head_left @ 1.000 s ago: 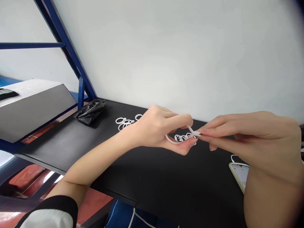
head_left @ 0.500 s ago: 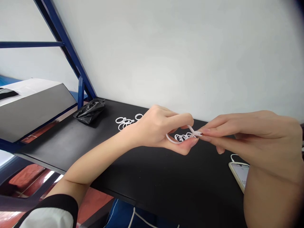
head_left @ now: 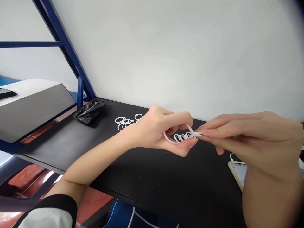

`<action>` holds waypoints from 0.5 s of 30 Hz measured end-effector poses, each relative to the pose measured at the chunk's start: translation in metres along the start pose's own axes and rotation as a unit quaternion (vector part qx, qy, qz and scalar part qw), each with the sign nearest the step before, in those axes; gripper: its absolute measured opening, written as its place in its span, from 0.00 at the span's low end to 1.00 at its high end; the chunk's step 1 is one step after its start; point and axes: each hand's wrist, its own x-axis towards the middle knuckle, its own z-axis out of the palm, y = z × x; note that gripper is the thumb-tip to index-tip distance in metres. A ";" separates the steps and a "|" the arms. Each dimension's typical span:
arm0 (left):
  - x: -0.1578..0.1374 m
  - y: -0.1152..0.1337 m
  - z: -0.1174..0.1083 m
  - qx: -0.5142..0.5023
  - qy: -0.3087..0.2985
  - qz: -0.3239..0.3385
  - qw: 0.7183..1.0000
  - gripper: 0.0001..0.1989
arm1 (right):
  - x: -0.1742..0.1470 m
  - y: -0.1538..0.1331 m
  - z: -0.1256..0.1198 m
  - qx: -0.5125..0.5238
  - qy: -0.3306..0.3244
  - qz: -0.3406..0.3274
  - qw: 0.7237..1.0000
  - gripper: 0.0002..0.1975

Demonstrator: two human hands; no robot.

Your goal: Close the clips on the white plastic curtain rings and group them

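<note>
Between my two hands is a white plastic ring [head_left: 169, 139] with narrow ends that come together on its right side. My left hand [head_left: 163, 126] curls around the ring, forefinger above and thumb below, gripping it near those ends. My right hand [head_left: 251, 136] pinches the tips of the ends between thumb and forefinger. Behind the held ring, a heap of similar white rings [head_left: 181, 137] lies on the black table [head_left: 152, 177], partly hidden by my left hand. Another group of white rings [head_left: 122, 126] rests further left, beyond my left forearm.
A crumpled black plastic bag [head_left: 89, 111] lies at the table's back left. A phone [head_left: 234, 172] with a white cable sits by my right wrist, partly covered. Blue metal frame bars [head_left: 68, 53] rise at left, beside a grey panel [head_left: 35, 109]. The white wall [head_left: 166, 57] stands behind.
Both hands keep almost the same grip on the ring. Its loop bulges slightly further left within my left hand, and the view has shifted a little.
</note>
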 end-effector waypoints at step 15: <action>0.008 0.011 -0.014 -0.212 -0.123 -0.157 0.957 0.10 | 0.001 -0.006 0.009 0.046 0.020 0.014 0.999 0.11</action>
